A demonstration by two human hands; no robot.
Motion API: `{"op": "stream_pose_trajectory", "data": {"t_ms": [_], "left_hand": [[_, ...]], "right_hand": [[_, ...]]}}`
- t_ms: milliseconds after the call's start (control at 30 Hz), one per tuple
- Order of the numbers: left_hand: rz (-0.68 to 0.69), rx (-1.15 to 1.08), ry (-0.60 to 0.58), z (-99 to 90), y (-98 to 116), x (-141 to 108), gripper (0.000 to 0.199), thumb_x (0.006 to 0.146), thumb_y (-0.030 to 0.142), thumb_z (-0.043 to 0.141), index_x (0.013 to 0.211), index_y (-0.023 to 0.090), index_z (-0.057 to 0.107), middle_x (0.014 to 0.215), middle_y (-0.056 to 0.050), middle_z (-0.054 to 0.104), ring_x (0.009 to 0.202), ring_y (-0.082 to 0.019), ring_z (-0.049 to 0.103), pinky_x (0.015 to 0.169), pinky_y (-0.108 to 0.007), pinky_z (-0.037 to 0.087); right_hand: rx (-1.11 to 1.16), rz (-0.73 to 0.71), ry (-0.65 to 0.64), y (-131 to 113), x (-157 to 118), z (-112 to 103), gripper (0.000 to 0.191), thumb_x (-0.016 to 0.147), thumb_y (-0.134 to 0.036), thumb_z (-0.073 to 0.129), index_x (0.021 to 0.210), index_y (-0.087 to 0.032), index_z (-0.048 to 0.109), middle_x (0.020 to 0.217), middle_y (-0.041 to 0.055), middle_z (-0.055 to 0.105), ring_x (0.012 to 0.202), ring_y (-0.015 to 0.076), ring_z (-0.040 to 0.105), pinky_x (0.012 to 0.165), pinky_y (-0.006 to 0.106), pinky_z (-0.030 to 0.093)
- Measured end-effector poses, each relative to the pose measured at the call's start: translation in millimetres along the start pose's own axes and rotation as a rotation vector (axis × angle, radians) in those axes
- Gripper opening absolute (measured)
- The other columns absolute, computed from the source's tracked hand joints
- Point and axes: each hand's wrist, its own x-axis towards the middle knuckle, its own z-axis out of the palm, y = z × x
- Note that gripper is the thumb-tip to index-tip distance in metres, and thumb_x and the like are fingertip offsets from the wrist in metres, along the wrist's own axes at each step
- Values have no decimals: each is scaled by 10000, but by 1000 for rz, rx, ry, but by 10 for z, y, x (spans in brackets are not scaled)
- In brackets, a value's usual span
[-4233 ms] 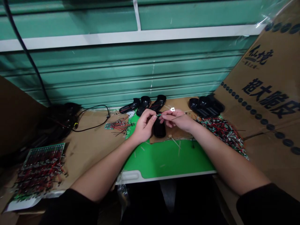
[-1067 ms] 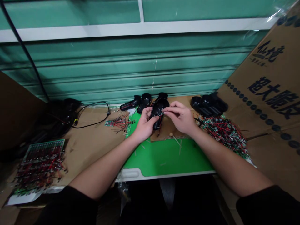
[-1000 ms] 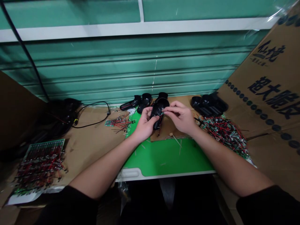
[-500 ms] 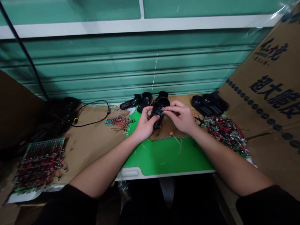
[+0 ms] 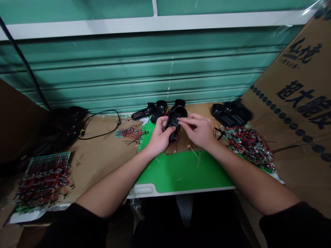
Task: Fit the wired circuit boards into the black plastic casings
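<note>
My left hand (image 5: 160, 137) grips a black plastic housing (image 5: 172, 132) by its narrow part, above the green board (image 5: 186, 174). The housing's round end points away from me, and a thin red wire hangs from its lower side. My right hand (image 5: 198, 129) is closed, thumb and index finger pinched at the housing's inner side; what the fingertips hold is too small to make out. More black housings (image 5: 159, 110) lie just behind my hands. A thin stick (image 5: 194, 152) rests on the board's cardboard piece (image 5: 183, 144).
Wired circuit boards (image 5: 45, 179) lie at the left, with a smaller bunch (image 5: 130, 133) nearer the middle. A black cable (image 5: 100, 137) curls on the cardboard. At the right are a wire pile (image 5: 250, 146), black housings (image 5: 230, 113) and a tall carton (image 5: 292, 113).
My right fingertips have shifted slightly left and down at the housing. The red wire now hangs straighter below it. The view has shifted slightly.
</note>
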Motion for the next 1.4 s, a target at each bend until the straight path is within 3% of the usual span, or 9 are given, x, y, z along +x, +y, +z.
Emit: {"op": "stream_pose_trajectory", "data": {"t_ms": [200,367,433,533,667,1067,1400], "left_hand": [[15,46,2,14,-15,-2,455,828,264,777,1182,216,495,1016,-8,690,832,-141,636,759,-282,505],[36,73,39,-5,-50,9,431,832,262,740,1171,223,477,1005,-6,665,860,-153,634,765,-287,506],[53,89,51,-11,-47,11,421,829,261,728,1171,219,485,1055,-20,656,914,-162,641,786,-295,520],[81,125,58,-8,-33,5,403,816,261,719,1156,212,508,1116,-35,636,933,-158,625,786,-295,528],[103,166,52,-1,-30,-8,388,813,253,710,1150,215,523,1139,-47,636,911,-152,593,756,-284,519],[113,216,44,11,-9,-27,390,812,233,703,1162,209,532,1140,-50,637,1040,-181,603,931,-316,509],[121,245,31,2,-7,-29,358,837,249,696,1147,212,520,1130,-44,643,1051,-184,601,939,-315,494]], "right_hand": [[77,211,87,-74,-50,80,230,941,-391,785,928,-165,820,813,32,713,631,55,553,665,210,451],[312,482,70,-47,-65,178,426,852,-507,831,915,-150,608,863,28,708,620,43,571,570,162,426],[408,589,15,-27,-32,183,527,788,-575,858,991,-158,606,874,28,707,597,49,565,523,163,430],[580,711,-195,-20,21,169,635,753,-699,819,1036,-161,636,723,7,655,506,90,546,446,213,447],[659,730,-305,-46,42,153,632,758,-740,781,954,-152,653,562,-1,581,463,122,552,432,228,469],[650,708,-267,-79,51,129,652,709,-724,879,808,-127,637,578,17,609,478,85,563,459,192,482],[697,723,-292,-82,61,114,632,718,-715,873,823,-133,653,587,25,634,482,107,594,480,200,503]]}}
